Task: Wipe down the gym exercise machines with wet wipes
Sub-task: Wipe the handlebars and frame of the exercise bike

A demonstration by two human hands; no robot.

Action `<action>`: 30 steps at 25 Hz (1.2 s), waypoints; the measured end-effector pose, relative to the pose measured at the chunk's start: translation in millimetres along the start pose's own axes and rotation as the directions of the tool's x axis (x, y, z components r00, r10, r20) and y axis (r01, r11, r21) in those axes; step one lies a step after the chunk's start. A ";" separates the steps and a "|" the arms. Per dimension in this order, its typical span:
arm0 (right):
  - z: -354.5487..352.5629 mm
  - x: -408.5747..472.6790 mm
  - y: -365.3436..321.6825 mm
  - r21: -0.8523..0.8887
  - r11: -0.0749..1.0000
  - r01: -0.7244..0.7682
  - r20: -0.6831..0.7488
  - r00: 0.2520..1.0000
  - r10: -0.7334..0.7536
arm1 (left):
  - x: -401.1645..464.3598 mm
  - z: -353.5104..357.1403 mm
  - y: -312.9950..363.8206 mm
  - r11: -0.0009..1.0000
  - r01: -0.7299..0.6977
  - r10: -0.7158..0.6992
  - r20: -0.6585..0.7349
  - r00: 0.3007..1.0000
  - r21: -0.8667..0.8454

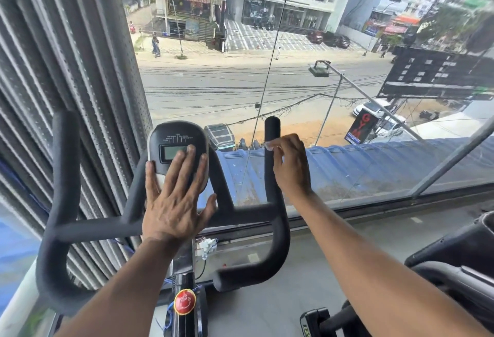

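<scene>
Black foam wraps the handlebars point(66, 165) of an exercise bike that stands against a wide glass window point(347, 122), the left horn rising beside a ribbed grey shutter point(53, 56). At the centre the left hand point(176, 200) lies flat on the bike's grey console point(177, 149), fingers straight and spread, fingertips reaching the small display point(173, 152), holding nothing. Below it a red knob point(185, 302) sits on the bike's stem. To the right, the right hand point(290, 165) is at the upright right horn point(272, 149) of the handlebars, its fingers curled and pinching a small white wet wipe point(268, 145) against the foam, just under the horn's rounded tip. At the far right edge part of another dark machine point(454, 270) shows. Through the glass lie a blue corrugated roof point(374, 160), a street and shopfronts.
</scene>
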State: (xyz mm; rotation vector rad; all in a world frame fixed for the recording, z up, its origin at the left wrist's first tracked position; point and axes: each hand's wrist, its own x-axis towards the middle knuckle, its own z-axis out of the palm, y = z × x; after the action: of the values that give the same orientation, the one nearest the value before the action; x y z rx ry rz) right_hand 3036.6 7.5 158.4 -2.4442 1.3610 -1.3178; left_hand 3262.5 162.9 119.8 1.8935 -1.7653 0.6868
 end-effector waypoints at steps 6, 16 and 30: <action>-5.4 61.3 -1.5 -0.044 0.995 0.089 0.033 0.996 -0.088 | 0.3 -1.1 -0.3 1.000 -0.005 0.005 0.010 1.000 -0.011; -36.7 136.7 13.7 0.347 0.675 -0.652 0.724 0.643 0.249 | -2.0 -0.3 -0.4 1.000 -0.006 0.006 0.013 1.000 0.001; 18.5 35.7 24.8 0.639 -0.191 -0.745 0.762 0.582 0.283 | -0.2 0.8 -0.9 1.000 -0.012 0.012 -0.003 1.000 -0.028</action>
State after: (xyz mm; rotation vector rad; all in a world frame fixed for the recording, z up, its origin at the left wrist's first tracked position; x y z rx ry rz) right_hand 3041.7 -39.4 159.7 -0.7707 0.6937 -0.8486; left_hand 3263.4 162.6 119.0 1.8646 -1.7772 0.6654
